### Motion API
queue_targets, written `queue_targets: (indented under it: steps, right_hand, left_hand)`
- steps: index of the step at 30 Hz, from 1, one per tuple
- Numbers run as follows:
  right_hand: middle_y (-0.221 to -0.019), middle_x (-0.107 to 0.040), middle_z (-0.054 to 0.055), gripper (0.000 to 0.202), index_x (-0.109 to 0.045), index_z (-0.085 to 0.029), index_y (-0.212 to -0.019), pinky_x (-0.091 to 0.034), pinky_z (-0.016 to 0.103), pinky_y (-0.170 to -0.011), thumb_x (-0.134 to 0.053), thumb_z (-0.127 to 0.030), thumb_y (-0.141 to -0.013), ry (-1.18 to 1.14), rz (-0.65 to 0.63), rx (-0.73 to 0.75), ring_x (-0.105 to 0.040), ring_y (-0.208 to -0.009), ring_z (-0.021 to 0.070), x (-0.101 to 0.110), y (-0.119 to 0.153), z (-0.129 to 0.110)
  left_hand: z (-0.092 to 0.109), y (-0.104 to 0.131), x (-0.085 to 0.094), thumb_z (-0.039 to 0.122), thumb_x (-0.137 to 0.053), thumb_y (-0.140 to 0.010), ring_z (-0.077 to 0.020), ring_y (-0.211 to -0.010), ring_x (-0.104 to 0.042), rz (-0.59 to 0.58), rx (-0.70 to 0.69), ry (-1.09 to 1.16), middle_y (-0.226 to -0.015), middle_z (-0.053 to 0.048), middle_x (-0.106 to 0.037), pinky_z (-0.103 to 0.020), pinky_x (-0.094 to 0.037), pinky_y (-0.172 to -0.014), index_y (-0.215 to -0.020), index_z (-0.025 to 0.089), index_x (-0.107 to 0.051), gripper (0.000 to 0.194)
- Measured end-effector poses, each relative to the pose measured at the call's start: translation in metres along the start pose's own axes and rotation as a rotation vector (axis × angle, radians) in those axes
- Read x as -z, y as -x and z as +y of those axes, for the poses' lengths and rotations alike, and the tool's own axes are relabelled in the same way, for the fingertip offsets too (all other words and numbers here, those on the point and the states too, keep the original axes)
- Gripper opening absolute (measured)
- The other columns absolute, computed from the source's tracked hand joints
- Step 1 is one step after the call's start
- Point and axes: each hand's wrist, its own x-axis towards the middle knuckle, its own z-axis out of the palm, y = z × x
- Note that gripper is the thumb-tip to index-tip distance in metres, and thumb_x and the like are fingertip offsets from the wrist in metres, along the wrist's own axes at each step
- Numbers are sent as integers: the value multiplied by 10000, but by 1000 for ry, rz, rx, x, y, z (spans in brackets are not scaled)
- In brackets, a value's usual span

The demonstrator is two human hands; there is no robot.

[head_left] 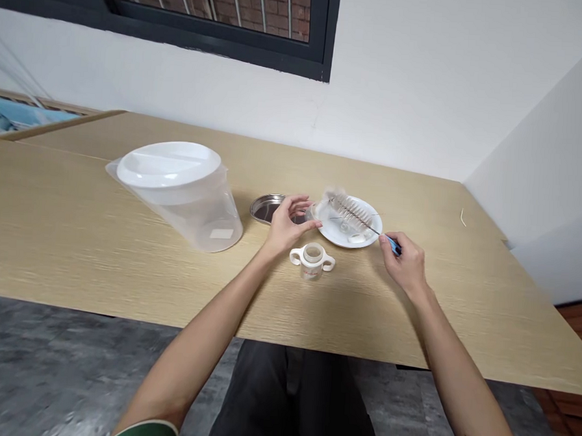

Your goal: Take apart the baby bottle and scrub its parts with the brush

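Observation:
My right hand (403,263) grips the blue handle of a bottle brush (354,211), whose pale bristles reach left over a white plate (348,243). Curled at the plate's left edge, my left hand (291,221) holds a small see-through piece (313,211), possibly a bottle cover, between thumb and fingers. Its exact shape is partly hidden. Just below that hand, a small clear baby bottle (312,261) with two cream handles stands upright with its top uncovered. Small white and clear parts (358,237) lie on the plate, partly behind the brush.
A translucent pitcher (198,213) with a white lid stands left of my hands. Behind my left hand lies a round metal tray (265,209). A thin pale strip (463,217) is at the far right of the wooden table (170,290). Wall and window rise behind.

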Motion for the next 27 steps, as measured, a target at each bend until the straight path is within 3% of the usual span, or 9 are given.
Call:
queue_targets:
  steps: [15, 21, 27]
  right_hand:
    - [-759, -702, 39, 275, -674, -196, -920, -444, 284, -616, -535, -425, -980, -4, -78, 85, -609, -635, 155, -4, 2, -2]
    - [-877, -743, 71, 257, -665, -187, -1009, -481, 286, -648, -530, -405, -997, -29, -20, 104, -655, -697, 166, -4, 2, -3]
    - [-906, -742, 58, 234, -627, -205, -1081, -486, 277, -638, -522, -401, -1010, -32, -43, 97, -669, -701, 165, -6, 5, -5]
  left_hand:
    - [-4, -6, 8, 308, -937, -587, -280, -1128, -665, 133, 0, -85, -1170, -118, -707, -422, -522, -965, -1112, 197, -615, 625]
    - [-9, -7, 10, 299, -933, -591, -254, -1088, -697, 110, 60, 34, -1135, -132, -730, -429, -532, -986, -1180, 189, -564, 703]
    - [-1, -5, 4, 300, -936, -581, -246, -996, -740, 47, 149, 180, -1025, -102, -753, -448, -558, -965, -1186, 193, -533, 735]
